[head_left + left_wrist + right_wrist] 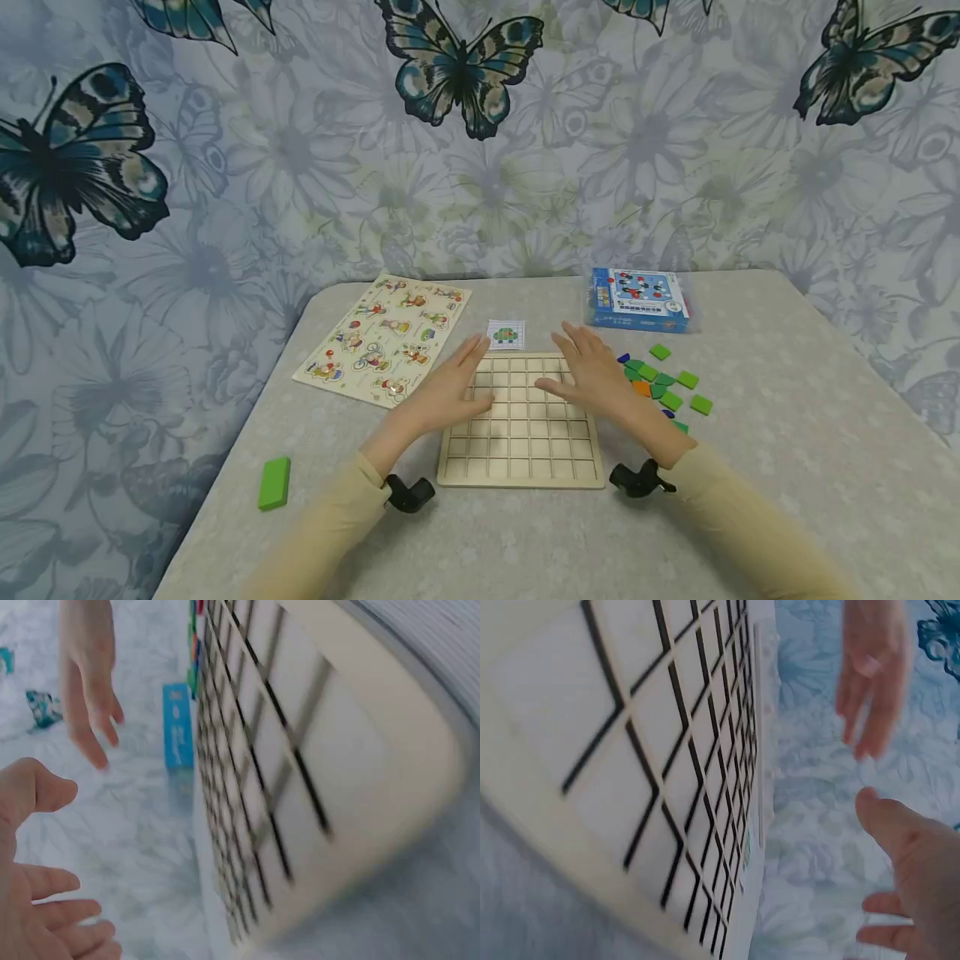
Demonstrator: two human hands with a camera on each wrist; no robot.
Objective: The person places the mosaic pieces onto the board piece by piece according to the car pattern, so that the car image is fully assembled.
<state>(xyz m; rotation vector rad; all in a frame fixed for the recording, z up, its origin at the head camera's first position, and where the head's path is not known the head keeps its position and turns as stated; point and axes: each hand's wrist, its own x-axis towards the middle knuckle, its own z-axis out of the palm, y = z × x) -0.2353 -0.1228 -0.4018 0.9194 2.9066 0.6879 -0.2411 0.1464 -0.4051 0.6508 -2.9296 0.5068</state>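
Observation:
A pale wooden grid board (521, 442) lies flat on the table in front of me. My left hand (450, 387) hovers over its left side with fingers straight, holding nothing. Over the board's right side my right hand (592, 375) is spread the same way and empty. In the left wrist view the board (300, 772) fills the frame, with my left hand (45, 900) low at the left and the right hand (90, 682) above it. The right wrist view shows the board (645, 750) with my right hand (915, 885) below the left hand (874, 675).
Green, orange and blue tiles (663, 387) lie scattered right of the board. A small pattern card (506, 335) sits beyond it, with a blue box (637, 300) at the back right. A picture puzzle (386, 337) lies left, a green block (273, 482) nearer.

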